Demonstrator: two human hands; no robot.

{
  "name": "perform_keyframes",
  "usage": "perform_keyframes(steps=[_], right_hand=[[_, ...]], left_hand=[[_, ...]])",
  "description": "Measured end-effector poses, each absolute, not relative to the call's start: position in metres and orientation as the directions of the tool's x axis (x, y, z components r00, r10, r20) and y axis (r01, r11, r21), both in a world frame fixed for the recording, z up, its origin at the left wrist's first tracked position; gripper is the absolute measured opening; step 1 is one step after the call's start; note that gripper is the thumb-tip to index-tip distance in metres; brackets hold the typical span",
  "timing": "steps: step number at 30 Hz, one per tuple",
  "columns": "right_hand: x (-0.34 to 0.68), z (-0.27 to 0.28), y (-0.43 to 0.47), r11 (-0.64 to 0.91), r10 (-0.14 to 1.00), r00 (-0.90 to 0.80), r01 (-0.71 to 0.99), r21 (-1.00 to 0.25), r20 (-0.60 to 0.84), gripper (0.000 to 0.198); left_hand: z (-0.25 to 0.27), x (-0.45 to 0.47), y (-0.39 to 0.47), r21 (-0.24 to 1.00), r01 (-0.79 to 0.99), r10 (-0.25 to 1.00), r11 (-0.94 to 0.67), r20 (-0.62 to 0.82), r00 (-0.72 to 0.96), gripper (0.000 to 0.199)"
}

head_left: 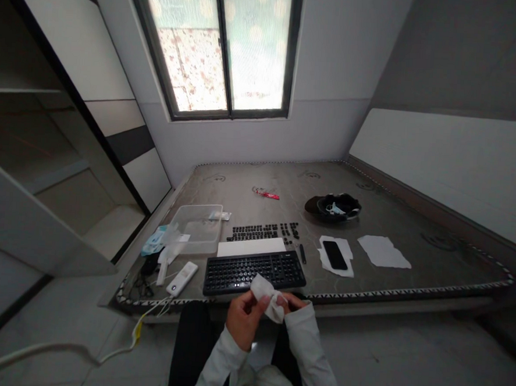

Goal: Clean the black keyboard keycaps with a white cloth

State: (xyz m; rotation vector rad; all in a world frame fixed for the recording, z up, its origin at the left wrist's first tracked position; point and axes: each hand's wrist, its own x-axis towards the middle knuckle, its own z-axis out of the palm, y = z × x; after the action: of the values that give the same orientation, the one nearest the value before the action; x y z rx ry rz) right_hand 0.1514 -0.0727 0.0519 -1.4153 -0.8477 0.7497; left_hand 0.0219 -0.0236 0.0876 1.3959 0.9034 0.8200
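Note:
My left hand [242,319] and my right hand [293,302] both pinch a crumpled white tissue [261,286], held just in front of the mattress edge. Behind it lies a black keyboard [253,271], whose key area looks stripped of its caps. Past a white strip [250,247] along the keyboard's far side, loose black keycaps [255,232] are set out in rows. A slim black tool [302,254] rests by the keyboard's right end.
Left of the keyboard are a clear plastic box [178,218], a white power strip [181,279] with a cable to the floor, and a blue packet [154,242]. Rightward lie a phone [335,255] on tissue, another white sheet [383,251], a cap [313,205] and a red item [268,194].

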Motion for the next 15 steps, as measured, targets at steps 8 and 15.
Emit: perform_keyframes(steps=[8,15], right_hand=[[0.148,0.053,-0.066,0.026,0.850,0.527,-0.037,-0.999,0.002,0.044],[0.144,0.054,-0.062,0.030,0.843,0.537,-0.108,-0.994,-0.033,0.050]], left_hand=[[0.084,0.019,-0.021,0.984,0.173,0.909,-0.051,-0.026,0.415,0.043],[0.077,0.017,-0.017,0.997,0.054,0.900,0.060,-0.077,0.429,0.045]])
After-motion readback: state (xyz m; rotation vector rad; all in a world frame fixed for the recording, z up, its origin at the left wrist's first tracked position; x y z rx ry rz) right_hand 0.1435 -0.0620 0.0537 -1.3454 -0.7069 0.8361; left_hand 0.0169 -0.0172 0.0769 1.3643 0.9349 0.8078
